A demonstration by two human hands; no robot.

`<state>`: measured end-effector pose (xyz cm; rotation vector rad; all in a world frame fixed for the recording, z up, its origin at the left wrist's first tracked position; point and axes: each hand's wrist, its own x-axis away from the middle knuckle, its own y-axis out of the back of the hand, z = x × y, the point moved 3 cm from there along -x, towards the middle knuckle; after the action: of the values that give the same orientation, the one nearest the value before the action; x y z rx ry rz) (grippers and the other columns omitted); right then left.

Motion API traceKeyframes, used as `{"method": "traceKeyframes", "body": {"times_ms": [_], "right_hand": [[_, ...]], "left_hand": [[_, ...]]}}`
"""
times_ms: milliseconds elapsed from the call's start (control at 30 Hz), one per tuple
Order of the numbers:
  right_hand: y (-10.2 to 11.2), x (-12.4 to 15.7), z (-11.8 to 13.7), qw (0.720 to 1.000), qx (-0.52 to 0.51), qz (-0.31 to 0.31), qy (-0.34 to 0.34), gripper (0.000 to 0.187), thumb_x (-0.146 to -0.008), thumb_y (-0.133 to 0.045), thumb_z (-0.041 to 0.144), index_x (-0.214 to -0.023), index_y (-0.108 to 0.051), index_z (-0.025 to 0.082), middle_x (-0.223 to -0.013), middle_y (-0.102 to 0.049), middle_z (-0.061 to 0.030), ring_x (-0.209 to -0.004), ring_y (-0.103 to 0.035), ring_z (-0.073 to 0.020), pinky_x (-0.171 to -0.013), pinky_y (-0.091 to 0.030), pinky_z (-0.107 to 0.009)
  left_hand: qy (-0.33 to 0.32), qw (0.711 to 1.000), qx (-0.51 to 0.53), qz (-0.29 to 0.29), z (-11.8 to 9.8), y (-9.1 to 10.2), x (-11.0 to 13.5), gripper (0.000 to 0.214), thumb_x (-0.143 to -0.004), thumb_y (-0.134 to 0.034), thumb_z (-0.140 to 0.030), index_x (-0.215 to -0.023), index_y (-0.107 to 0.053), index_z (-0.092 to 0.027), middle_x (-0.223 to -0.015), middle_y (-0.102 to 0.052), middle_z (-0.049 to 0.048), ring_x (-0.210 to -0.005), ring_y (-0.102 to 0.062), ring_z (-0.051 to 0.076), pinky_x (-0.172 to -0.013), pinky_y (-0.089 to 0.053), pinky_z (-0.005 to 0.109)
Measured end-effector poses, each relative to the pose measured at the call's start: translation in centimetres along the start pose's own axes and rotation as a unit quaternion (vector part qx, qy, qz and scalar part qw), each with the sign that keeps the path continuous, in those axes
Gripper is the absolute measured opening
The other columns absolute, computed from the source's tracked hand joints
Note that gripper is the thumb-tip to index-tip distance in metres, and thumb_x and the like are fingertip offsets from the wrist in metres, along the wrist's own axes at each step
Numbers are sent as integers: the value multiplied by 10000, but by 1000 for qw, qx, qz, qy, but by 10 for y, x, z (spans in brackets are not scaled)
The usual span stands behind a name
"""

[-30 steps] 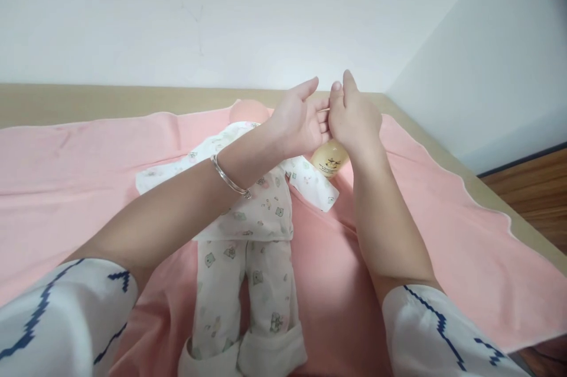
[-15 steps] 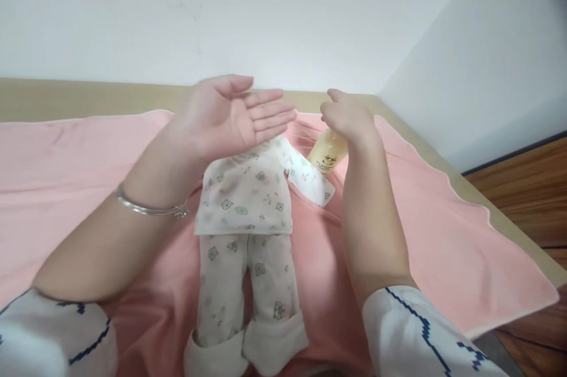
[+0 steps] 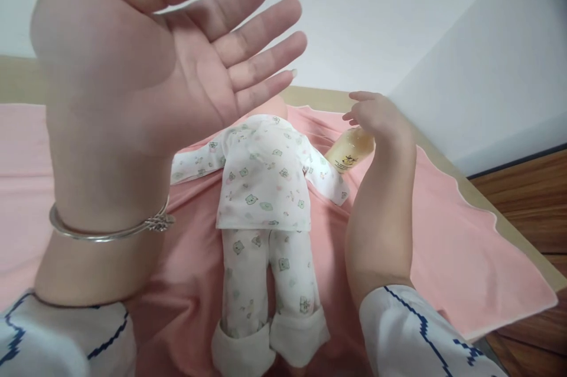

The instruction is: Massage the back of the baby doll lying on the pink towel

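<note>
My left hand (image 3: 177, 58) is raised close to the camera, palm showing and fingers spread, with nothing in it. A silver bangle circles that wrist. My right hand (image 3: 376, 114) is at the far right, just above a bottle (image 3: 352, 149) of pale yellow liquid; its visible fingers are stretched out and apart. Whether it touches the bottle is unclear. Between my arms lies a baby-sized doll (image 3: 266, 182) in a white printed top and matching trousers (image 3: 248, 282) with turned-up cuffs. My left hand hides most of the doll's head.
A pink blanket (image 3: 456, 247) is spread under the doll and bottle, over a light tan surface (image 3: 319, 96). White walls (image 3: 354, 16) rise behind and at right. Brown wood-grain panels (image 3: 522, 200) stand at the lower right.
My left hand has come up and much nearer the camera. My right hand's fingers have spread a little. The doll and bottle appear farther right as the view has shifted.
</note>
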<state>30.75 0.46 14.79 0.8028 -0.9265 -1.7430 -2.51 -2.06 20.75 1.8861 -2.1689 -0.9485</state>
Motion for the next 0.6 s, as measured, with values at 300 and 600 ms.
{"method": "traceKeyframes", "body": {"times_ms": [300, 600], "right_hand": [[3, 16, 8, 996, -55, -12, -65, 746, -825, -486, 198, -1568, -543, 175, -1250, -772, -153, -1224, -711, -379, -1126, -511, -578], [0, 5, 0, 999, -34, -19, -29, 685, -849, -524, 302, -1521, -591, 189, -1283, -744, -143, -1209, -701, -389, -1165, -481, -613]], "left_hand": [[70, 903, 399, 145, -22, -2, 20, 820, -880, 97, -239, -1540, -379, -130, -1458, -531, 28, -1558, -264, 348, -1077, -413, 552], [137, 742, 643, 133, -24, -12, 21, 1341, -293, 427, -222, -1224, -466, 146, -1422, -378, 113, -1304, -468, 355, -612, -409, 419]]}}
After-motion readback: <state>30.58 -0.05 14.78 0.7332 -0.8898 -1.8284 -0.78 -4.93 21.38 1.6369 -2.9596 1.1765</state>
